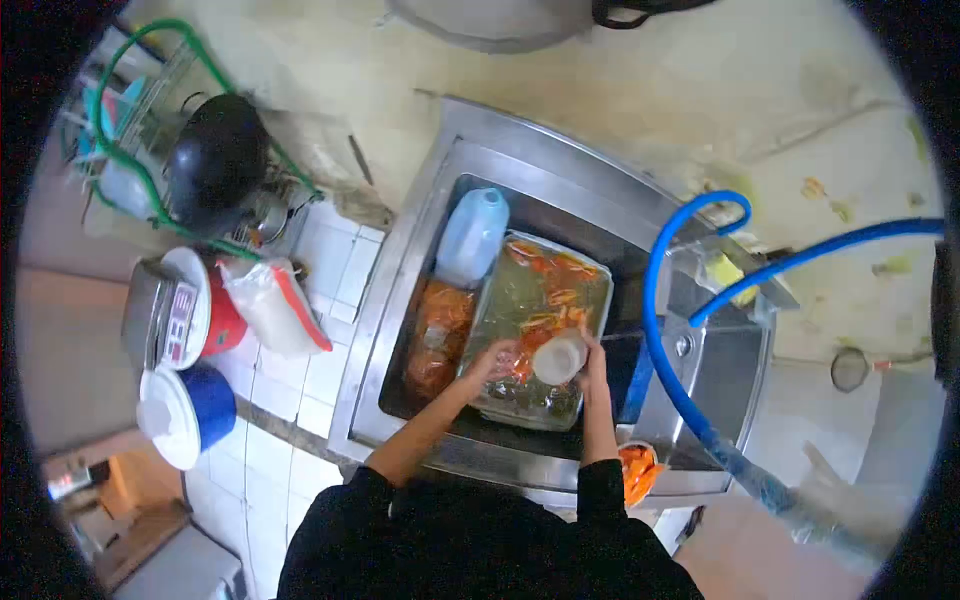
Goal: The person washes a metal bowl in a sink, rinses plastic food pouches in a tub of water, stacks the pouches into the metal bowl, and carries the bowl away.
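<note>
The right hand (594,365) holds a white cup (558,360), its axis seemingly near-vertical.

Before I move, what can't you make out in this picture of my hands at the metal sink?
All from the head view:
Left hand: its grip, too blurred against the red-orange pieces.
Rectangular pale-rimmed tray: the part hidden by the round whitish bowl.
Flexible blue hose: its right-hand run, cut off by the dark border.
Large round grey vessel: its top, cut off by the upper edge.
</note>
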`<state>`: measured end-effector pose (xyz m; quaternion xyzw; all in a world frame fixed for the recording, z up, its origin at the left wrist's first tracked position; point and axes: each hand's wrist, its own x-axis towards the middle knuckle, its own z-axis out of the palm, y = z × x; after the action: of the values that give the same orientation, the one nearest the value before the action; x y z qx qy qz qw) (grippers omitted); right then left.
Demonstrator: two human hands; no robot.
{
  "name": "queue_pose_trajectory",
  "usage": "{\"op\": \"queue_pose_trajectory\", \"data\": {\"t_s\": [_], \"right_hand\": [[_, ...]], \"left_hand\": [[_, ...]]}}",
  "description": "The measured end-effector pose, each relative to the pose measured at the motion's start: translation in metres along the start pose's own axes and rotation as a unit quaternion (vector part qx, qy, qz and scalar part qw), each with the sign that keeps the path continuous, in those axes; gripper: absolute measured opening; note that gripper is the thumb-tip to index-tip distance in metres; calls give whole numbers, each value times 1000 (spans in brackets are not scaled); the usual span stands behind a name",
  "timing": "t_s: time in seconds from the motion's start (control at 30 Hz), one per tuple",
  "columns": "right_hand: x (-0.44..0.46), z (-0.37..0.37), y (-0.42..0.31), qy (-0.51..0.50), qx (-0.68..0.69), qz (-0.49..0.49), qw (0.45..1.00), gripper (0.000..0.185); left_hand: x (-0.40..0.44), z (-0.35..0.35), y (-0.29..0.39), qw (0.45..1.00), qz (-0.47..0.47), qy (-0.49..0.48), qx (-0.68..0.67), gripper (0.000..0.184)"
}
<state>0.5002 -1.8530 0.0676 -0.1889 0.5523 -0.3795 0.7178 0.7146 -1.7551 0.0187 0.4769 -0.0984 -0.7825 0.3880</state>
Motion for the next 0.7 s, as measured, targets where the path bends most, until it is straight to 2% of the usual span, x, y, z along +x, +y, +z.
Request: {"op": "queue_pose_trajectory", "data": {"t_s": [0.03,0.13,0.2,0.23,0.3,0.37,0.43,0.47,0.5,0.57,0.63,0.7], "right_hand": [[-1,10,10,5,27,49,998,41],[5,17,11,-42,59,75,995,42],[17,24,4,-119,93,102,983,41],[22,33,-2,-117,94,102,983,41],[37,56,-27,-142,113,58,982,38],[33,108,-66,-82,95,-63,990,34],[68,120,-96,-94,30,-191,977,33],[80,132,-111,-57,-106,-275,954,30],[86,147,-129,-17,-240,-349,906,28],[101,192,-148,6,-382,-572,726,25],[113,223,-151,109,-564,-605,551,27],[131,237,-139,126,-598,-630,480,28]], "left_hand": [[-13,-3,11,998,49,-41,4,53],[-41,2,42,998,55,-30,29,53],[-58,1,60,997,69,-38,29,51],[-62,-3,64,997,67,-39,29,51],[-68,-11,69,994,83,-6,68,52],[-64,-24,62,994,74,9,78,53],[-62,-32,56,994,63,23,89,54],[-61,-35,53,994,57,29,86,50],[-59,-37,51,995,49,34,84,45],[-52,-36,48,995,37,29,85,45],[-48,-33,47,995,26,23,88,45],[-41,-23,53,993,13,31,109,44]]}}
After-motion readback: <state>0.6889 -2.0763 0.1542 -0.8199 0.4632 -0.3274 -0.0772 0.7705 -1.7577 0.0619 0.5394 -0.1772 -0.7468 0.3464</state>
